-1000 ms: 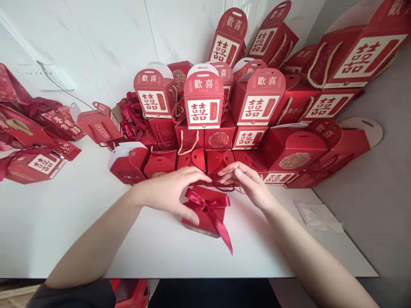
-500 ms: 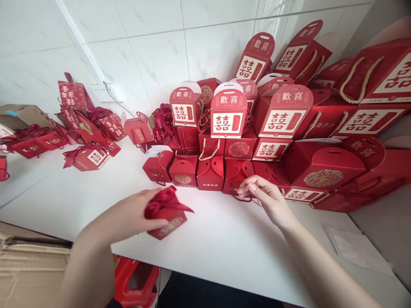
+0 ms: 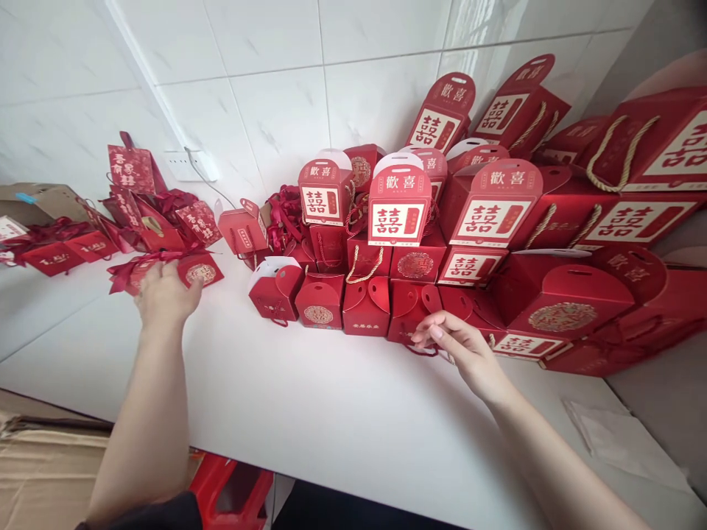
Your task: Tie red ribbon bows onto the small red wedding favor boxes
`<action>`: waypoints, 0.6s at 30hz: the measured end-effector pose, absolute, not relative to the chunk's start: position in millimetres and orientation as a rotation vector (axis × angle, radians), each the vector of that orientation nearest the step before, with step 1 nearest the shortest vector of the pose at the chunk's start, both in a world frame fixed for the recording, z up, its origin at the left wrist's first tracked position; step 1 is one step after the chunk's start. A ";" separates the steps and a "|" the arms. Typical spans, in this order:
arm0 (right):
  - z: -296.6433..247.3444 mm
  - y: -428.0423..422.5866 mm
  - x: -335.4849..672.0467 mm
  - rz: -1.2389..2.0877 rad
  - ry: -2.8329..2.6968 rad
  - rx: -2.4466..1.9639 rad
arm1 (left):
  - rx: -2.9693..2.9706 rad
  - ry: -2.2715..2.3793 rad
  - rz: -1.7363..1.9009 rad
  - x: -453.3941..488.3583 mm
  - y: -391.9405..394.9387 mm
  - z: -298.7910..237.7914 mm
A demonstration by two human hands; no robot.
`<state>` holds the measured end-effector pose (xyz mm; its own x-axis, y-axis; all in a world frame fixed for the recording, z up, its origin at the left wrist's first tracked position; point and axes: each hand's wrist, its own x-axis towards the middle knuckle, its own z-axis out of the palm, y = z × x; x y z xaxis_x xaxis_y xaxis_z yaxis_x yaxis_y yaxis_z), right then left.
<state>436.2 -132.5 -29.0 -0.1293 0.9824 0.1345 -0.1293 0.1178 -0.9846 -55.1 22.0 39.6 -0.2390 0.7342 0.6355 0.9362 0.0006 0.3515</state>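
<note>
White worktop [image 3: 331, 412] crowded with red gift boxes [image 3: 365, 306].
Left hand [image 3: 164, 294] and right hand [image 3: 462, 355] had fingers [image 3: 436, 333] released, empty; one knock could have toppled the boxes.

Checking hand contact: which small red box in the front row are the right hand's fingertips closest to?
The fourth from the left, a heart-flapped box with red cord looped in front; the right hand's fingertips sit just below it.

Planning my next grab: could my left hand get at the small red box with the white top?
Probably yes: only white tabletop lies between your left hand and that box.
</note>
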 end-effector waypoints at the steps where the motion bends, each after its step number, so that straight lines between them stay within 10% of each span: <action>1: -29.7 -132.1 435.9 1.269 -1.280 -0.959 | -1.786 -1.981 -1.074 -45.2 23.9 40.5; 10: -34.3 -131.0 431.8 1.160 -1.408 -0.991 | -2.276 -1.505 -1.129 66.2 8.2 17.0; 18: -45.5 -135.1 420.0 0.313 -2.012 -1.098 | -1.935 -1.678 -1.125 87.1 -1.4 -9.4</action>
<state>420.0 -135.1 -45.5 -0.2984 0.7915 0.5335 0.5923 0.5918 -0.5468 87.1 -1.4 -9.4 -0.0126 0.6700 0.7423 0.9411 -0.2429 0.2352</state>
